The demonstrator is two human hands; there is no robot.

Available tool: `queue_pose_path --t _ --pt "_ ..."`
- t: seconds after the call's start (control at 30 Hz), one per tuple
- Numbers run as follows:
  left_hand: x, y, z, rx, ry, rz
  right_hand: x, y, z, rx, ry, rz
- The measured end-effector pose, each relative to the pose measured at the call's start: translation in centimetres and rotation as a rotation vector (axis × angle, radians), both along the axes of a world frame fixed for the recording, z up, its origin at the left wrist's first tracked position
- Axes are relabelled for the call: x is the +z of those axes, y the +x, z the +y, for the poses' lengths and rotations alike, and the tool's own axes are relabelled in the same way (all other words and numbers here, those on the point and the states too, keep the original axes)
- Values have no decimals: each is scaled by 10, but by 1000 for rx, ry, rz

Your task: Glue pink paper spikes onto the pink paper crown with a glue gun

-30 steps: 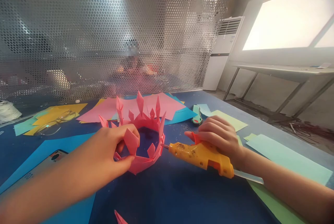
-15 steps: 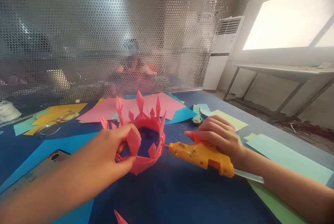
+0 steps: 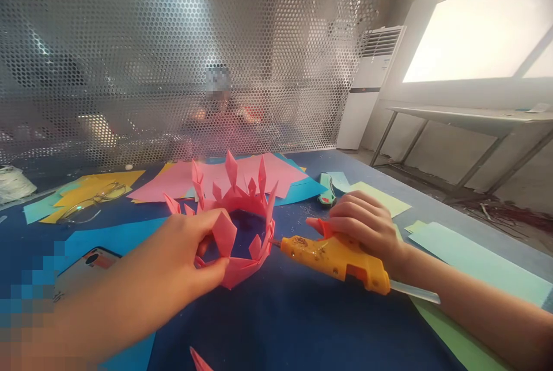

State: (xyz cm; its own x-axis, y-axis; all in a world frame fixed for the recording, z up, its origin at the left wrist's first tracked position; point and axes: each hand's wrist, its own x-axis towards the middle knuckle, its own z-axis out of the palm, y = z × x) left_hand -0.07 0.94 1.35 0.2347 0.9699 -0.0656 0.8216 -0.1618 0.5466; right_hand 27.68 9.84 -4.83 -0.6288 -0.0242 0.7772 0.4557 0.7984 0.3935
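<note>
A pink folded-paper crown (image 3: 244,267) with upright pointed pieces stands on the dark blue table. My left hand (image 3: 194,244) pinches its near left side between thumb and fingers. In my right hand (image 3: 363,224) is a yellow glue gun (image 3: 328,256) with an orange trigger, its nozzle pointing left at the crown's right side, touching or very close. A clear glue stick (image 3: 415,291) sticks out of the gun's back end. Part of another pink folded piece (image 3: 199,359) shows at the bottom edge.
Pink sheets (image 3: 216,181), blue paper (image 3: 133,233), yellow paper (image 3: 95,184) and green sheets (image 3: 475,261) lie around. Glasses (image 3: 86,209), a phone (image 3: 93,261) and a green cutter (image 3: 326,191) rest on the table (image 3: 302,325). Behind a perforated metal screen (image 3: 151,60) sits a person.
My left hand has shifted very slightly right with the crown. The glue gun in my right hand has barely moved.
</note>
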Motion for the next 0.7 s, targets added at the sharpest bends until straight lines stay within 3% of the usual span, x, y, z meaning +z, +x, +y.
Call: queue_pose_path --t 0.6,0.7 --pt "0 -2 -1 -19 -9 40 -1 0 0 -4 2 5" --pt "1 -7 -1 25 3 79 0 0 0 -12 3 5"
